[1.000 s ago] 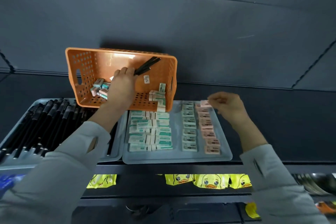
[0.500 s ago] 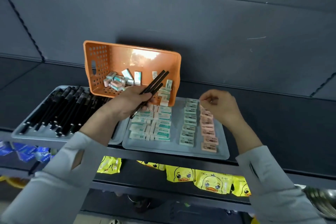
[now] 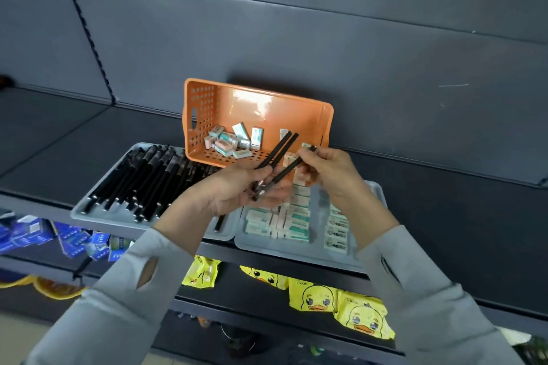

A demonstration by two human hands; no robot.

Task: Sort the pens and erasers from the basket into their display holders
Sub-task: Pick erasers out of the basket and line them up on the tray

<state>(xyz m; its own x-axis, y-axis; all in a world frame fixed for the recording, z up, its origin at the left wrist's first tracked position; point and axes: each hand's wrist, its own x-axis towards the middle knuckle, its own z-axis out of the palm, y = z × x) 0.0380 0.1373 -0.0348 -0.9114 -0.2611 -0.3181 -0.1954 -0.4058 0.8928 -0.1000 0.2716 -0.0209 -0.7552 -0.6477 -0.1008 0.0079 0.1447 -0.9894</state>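
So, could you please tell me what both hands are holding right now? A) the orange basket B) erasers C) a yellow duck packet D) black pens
D: the left hand grips a few black pens, and the right hand pinches the upper end of one of them.

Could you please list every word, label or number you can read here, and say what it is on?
"CKOK", as best I can make out: on the yellow duck packets, lower shelf.
Wrappers of the erasers in the grey tray and the orange basket: printed, too small to read.
Blue boxes: blurred, unreadable.
Black pens: no legible print.
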